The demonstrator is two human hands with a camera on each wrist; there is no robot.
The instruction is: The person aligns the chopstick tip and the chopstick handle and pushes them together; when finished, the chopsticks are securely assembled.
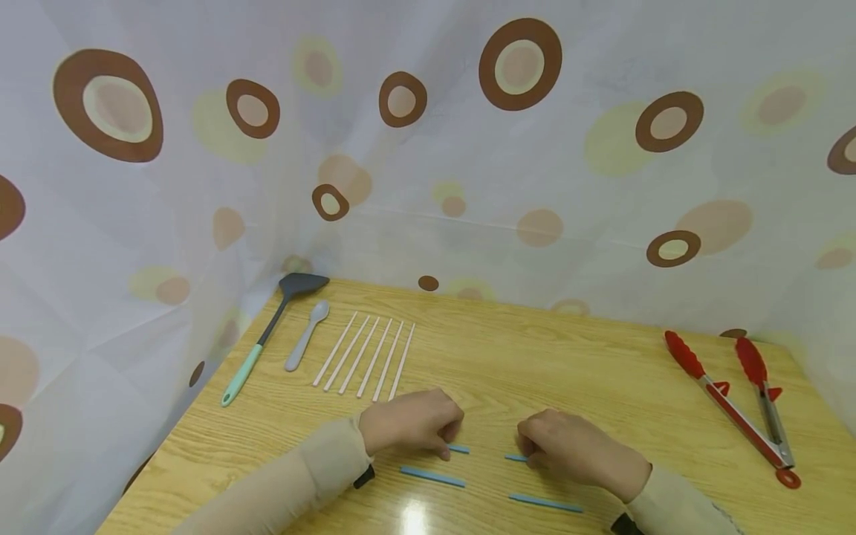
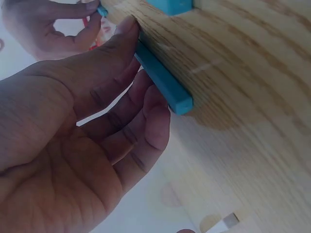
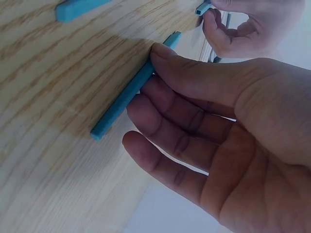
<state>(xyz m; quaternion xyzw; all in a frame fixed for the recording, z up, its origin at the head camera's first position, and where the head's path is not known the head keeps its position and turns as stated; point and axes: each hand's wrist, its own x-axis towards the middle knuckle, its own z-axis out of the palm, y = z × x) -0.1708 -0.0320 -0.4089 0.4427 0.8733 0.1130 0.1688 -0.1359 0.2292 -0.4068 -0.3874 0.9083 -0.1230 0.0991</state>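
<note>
My left hand (image 1: 416, 420) pinches a short blue stick (image 2: 164, 81) between thumb and fingers, low over the wooden table. Across from it, my right hand (image 1: 576, 450) holds a similar blue stick (image 3: 127, 96), its thumb on one side and fingertips on the other. Nearer to me lie two more blue sticks: the left one (image 1: 433, 476) below my left hand, the right one (image 1: 545, 504) below my right hand. In the head view, fingers cover much of both held sticks.
Several thin pale pink sticks (image 1: 368, 358) lie in a slanted row beyond my left hand. Left of them are a grey spoon (image 1: 307, 336) and a spatula (image 1: 267, 330) with a mint handle. Red-tipped tongs (image 1: 742, 420) lie spread at the right. A patterned curtain (image 1: 428, 163) borders the table (image 1: 521, 349).
</note>
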